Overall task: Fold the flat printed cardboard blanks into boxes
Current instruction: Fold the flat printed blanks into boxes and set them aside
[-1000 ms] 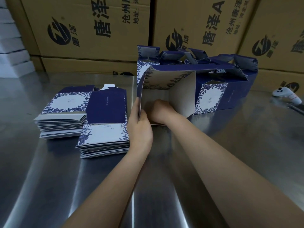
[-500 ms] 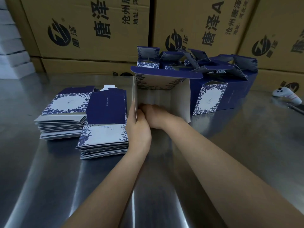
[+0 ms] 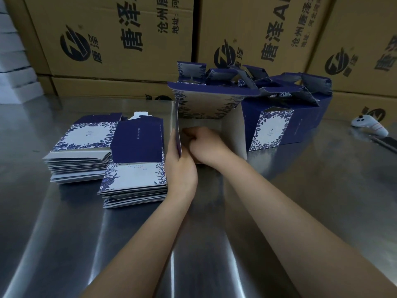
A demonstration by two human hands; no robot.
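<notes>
The right hand (image 3: pixel 204 145) is curled inside the half-folded box (image 3: pixel 206 106) with its fingertips tucked out of sight, so whether it holds or presses a flap cannot be told. The box wall pinched by the left hand (image 3: pixel 180 168) covers part of that hand's fingers. The box hides the left part of the finished boxes (image 3: pixel 279 130) behind it, and the print on the top blank (image 3: pixel 137 136) is too small to read. The brown cartons (image 3: pixel 120 39) are cut off by the top edge, a dark flat thing (image 3: pixel 386 145) by the right edge, and the white object (image 3: pixel 369 126) beside it is too blurred to name.
</notes>
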